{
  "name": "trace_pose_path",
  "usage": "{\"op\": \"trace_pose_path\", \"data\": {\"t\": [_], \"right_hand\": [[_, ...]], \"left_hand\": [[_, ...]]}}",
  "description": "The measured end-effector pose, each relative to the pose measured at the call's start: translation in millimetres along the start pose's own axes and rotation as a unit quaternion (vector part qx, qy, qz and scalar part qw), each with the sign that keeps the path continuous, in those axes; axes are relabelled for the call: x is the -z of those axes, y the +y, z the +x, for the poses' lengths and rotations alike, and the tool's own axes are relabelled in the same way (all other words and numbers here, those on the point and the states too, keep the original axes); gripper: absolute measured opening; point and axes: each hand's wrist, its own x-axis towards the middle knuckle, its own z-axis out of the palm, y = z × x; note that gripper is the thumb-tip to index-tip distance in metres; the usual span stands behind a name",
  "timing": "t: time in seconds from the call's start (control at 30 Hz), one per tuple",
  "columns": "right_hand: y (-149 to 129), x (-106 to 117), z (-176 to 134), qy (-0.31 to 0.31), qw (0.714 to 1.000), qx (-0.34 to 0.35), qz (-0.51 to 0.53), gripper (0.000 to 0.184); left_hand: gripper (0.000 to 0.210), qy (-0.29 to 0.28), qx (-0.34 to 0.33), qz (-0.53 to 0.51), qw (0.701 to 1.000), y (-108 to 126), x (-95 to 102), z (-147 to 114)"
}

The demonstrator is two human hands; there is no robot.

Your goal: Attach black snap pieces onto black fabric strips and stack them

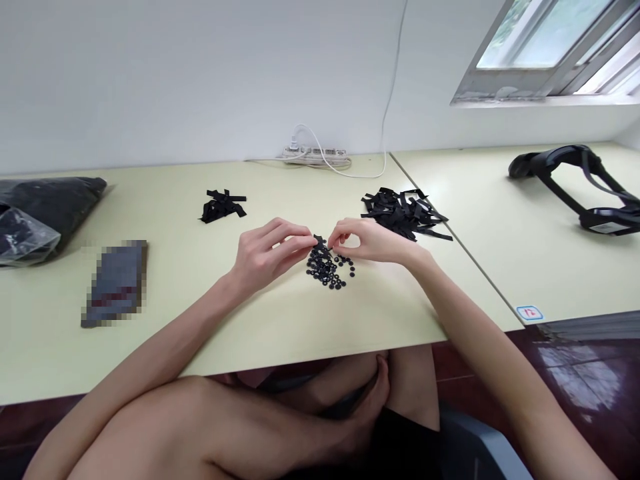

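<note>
Pale tabletop: left hand pinches a black strip at the far edge of small black discs; right hand curls beside the strip, its grasp indiscernible.

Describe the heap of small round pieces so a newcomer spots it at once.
On the pale table along the white wall, find the left hand and the right hand. Between them, spread toward the viewer, lies the heap of round pieces. Its dark discs set it apart from the smaller pile and larger pile of flat black strips farther back.
</note>
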Motion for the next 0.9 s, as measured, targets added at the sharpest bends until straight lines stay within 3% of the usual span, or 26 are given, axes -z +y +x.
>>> {"op": "trace_pose_path", "data": {"t": [0.17, 0.43, 0.67, 0.77, 0.9], "right_hand": [[-7, -16, 2, -0.022, 0.999, 0.002, -0.024, 0.012], [-16, -21, 5, -0.01, 0.998, -0.024, -0.06, 0.016], [-14, -24, 3, -0.004, 0.997, 0.0, -0.071, 0.021], [-21, -24, 3, 0.048, 0.998, 0.0, -0.051, 0.019], [-37, -26, 4, 0.171, 0.979, -0.005, 0.113, 0.018]], "left_hand": [[0.011, -0.002, 0.015, -0.008, 1.0, 0, -1.8, 0], [0.014, -0.006, 0.022, -0.025, 0.999, 1, -2.2, 0], [0.015, -0.008, -0.012, -0.032, 0.999, 3, -0.4, 2], [0.012, 0.005, -0.032, -0.022, 0.999, 5, 1.2, 3], [0.006, 0.001, -0.035, 0.004, 0.999, 4, 2.7, 2]]}}
